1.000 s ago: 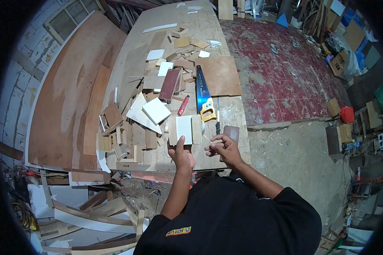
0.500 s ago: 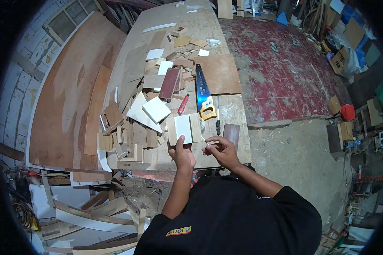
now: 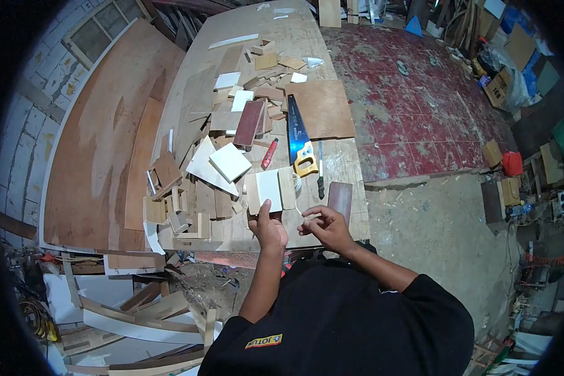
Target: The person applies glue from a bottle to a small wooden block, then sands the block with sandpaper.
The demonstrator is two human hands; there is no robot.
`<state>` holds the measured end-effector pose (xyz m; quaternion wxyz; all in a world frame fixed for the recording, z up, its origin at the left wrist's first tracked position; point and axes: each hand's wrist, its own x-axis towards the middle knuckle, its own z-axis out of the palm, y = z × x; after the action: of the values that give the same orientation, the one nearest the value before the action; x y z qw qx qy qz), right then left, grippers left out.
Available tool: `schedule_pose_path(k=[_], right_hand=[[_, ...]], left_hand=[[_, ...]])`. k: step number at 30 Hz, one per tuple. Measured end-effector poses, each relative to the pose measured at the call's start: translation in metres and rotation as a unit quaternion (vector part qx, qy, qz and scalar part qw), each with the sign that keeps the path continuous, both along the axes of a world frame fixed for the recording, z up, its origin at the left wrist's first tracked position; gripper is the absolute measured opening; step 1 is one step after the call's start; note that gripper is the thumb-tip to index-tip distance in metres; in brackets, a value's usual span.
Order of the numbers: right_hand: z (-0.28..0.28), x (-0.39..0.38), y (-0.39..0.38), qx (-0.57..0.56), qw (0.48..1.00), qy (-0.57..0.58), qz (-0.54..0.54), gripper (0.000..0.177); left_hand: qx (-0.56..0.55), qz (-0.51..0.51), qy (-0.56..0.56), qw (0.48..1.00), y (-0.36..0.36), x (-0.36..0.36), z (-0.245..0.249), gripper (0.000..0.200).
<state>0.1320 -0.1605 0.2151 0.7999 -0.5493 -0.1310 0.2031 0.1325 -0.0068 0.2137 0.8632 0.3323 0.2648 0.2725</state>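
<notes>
My left hand (image 3: 271,230) grips the near edge of a small wooden piece with a white panel (image 3: 269,190) and pale wood strips on both sides, thumb on top. To its right, my right hand (image 3: 326,227) is closed in a pinch on a thin pale strip (image 3: 299,212) whose far end reaches toward the piece's right side. A roll of pale material (image 3: 297,183) lies just beyond. The handsaw (image 3: 299,135) with a yellow handle and the red cutter (image 3: 270,154) rest farther up the table.
Wood offcuts (image 3: 272,94) are heaped on the table (image 3: 288,37). A square plywood sheet (image 3: 323,109) lies at the right edge, with a thin dark-handled tool (image 3: 321,169) and a brown block (image 3: 340,198) nearer me. Small frames (image 3: 197,225) sit at the left.
My right hand has shifted very slightly right and down, with the thin strip between its fingers. My left hand and the wooden piece look nearly unchanged.
</notes>
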Motion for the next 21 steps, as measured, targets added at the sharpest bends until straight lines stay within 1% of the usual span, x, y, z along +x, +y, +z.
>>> schedule_pose_path(k=[7,9,12,16,18,21], right_hand=[[0.006,0.012,0.002,-0.010,0.999,0.007,-0.039,0.019],[0.005,0.012,0.003,-0.030,0.999,-0.018,-0.020,0.018],[0.006,0.005,0.000,-0.053,0.998,-0.021,0.000,0.018],[0.007,0.011,-0.002,-0.066,0.997,-0.028,-0.012,0.019],[0.008,0.018,0.002,-0.054,0.998,-0.018,-0.032,0.019],[0.003,0.017,0.004,-0.054,0.998,-0.025,-0.015,0.019]], left_hand=[[-0.005,0.001,0.001,1.000,0.001,0.002,-0.002,0.034],[-0.005,0.001,0.003,1.000,0.002,0.004,-0.003,0.034],[-0.003,-0.001,-0.002,1.000,0.003,0.004,-0.001,0.035],[-0.003,-0.016,-0.005,1.000,0.005,0.003,-0.002,0.034],[-0.006,-0.015,0.001,1.000,0.002,0.003,-0.001,0.034],[-0.017,-0.011,0.015,1.000,0.002,0.006,-0.003,0.033]])
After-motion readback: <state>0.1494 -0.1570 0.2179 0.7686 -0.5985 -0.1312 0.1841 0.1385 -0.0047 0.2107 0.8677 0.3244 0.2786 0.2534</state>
